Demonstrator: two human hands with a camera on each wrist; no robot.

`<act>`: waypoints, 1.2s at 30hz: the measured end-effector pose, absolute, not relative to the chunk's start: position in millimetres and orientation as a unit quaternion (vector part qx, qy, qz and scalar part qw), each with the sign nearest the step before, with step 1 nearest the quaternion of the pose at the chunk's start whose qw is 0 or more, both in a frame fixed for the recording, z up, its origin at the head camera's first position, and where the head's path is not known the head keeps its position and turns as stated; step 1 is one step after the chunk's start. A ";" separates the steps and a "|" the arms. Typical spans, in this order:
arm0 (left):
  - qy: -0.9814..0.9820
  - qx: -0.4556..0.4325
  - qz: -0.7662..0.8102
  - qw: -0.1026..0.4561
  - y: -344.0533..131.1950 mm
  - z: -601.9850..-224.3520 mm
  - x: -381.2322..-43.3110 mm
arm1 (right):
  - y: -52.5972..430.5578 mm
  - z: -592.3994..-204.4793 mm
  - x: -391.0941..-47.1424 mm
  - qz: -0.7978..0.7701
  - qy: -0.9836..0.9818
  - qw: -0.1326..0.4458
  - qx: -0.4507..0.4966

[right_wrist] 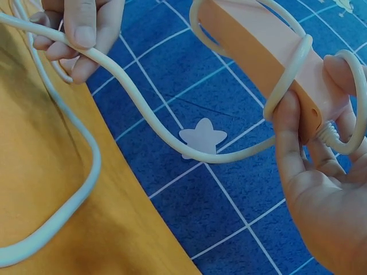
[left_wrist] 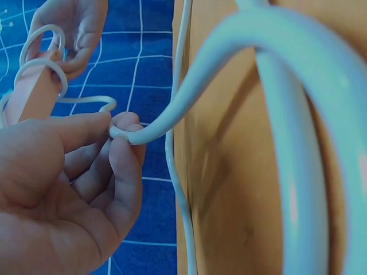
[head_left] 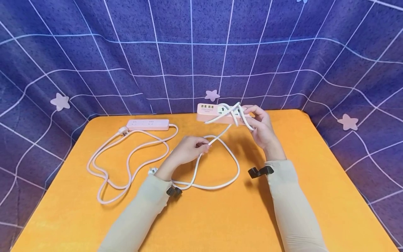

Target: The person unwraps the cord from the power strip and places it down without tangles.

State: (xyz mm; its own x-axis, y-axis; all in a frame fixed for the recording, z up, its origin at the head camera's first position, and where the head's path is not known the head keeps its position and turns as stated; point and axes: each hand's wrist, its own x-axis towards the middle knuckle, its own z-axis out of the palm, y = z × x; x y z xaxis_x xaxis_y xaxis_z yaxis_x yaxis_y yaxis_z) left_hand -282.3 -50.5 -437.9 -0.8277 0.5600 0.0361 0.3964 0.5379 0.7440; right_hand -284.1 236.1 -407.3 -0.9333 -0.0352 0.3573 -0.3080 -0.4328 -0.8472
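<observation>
My right hand point(head_left: 263, 132) grips one end of a pink and white power strip point(head_left: 206, 116), held up near the back of the table. Loops of its white cord point(right_wrist: 289, 74) cross around the strip's body in the right wrist view. Lower and to the left, my left hand point(head_left: 188, 151) pinches the same cord between thumb and fingers, as the left wrist view also shows. Between the two hands a length of cord runs slightly slack. The rest lies in a wide loop on the table, and its white plug point(head_left: 152, 170) is partly hidden behind my left wrist.
A second pink power strip point(head_left: 148, 125) lies at the back left, its pink cord point(head_left: 129, 164) spread in loose loops and its plug point(head_left: 124, 131) beside it. The orange tabletop point(head_left: 220, 224) meets a blue gridded curtain point(head_left: 176, 59) with star shapes behind.
</observation>
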 end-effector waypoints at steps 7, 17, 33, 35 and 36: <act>0.873 0.259 0.402 0.098 -57.1 -434.4 -286.7 | 236.5 -407.6 -285.1 0.841 -0.511 0.084 0.160; 0.871 0.240 0.419 0.086 -64.4 -433.2 -291.0 | 237.3 -408.9 -284.1 0.849 -0.496 0.085 0.159; 0.885 0.201 0.419 0.015 -75.6 -427.7 -293.9 | 235.5 -405.4 -282.9 0.852 -0.490 0.082 0.163; 0.884 0.198 0.423 0.011 -75.6 -425.9 -293.1 | 235.6 -405.6 -283.0 0.852 -0.490 0.081 0.164; 0.885 0.197 0.422 0.008 -75.7 -425.4 -293.0 | 235.7 -405.7 -283.0 0.852 -0.490 0.081 0.165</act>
